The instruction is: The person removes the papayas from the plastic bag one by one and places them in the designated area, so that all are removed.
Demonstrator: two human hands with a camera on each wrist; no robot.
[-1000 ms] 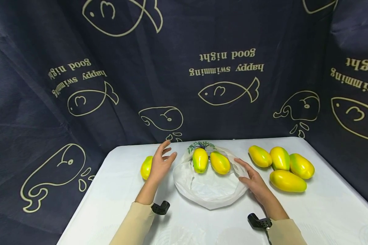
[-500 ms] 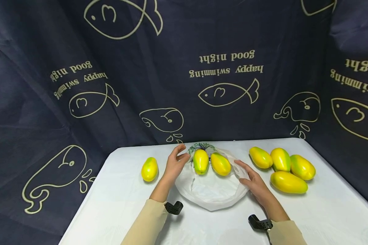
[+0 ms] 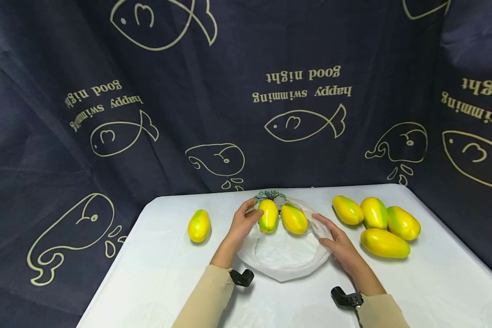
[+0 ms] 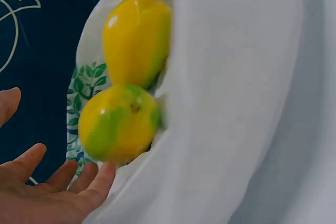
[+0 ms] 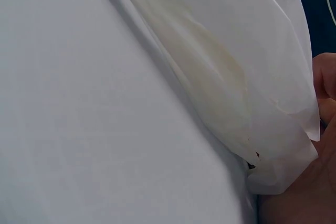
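Note:
Two glossy yellow-green mangoes lie side by side at the back of a white plastic bag (image 3: 284, 271) with its mouth spread. My left hand (image 3: 243, 226) is at the left rim, beside the left mango (image 3: 268, 216), its fingers spread. In the left wrist view, a fingertip of this hand (image 4: 58, 192) reaches the lower edge of that mango (image 4: 118, 124); whether it presses is unclear. The right mango (image 3: 294, 218) sits apart from both hands. My right hand (image 3: 341, 246) rests against the right rim, thumb and fingers apart; the bag (image 5: 220, 77) partly hides it.
Several more mangoes are grouped right of the bag, one (image 3: 385, 243) in front of the others. A single mango (image 3: 198, 226) lies left of my left hand. Behind the white table (image 3: 147, 273) hangs a dark blue fish-print cloth (image 3: 213, 105).
My left hand has moved right, from beside the single mango to the bag's left rim and the left mango. My right hand has stayed at the right rim.

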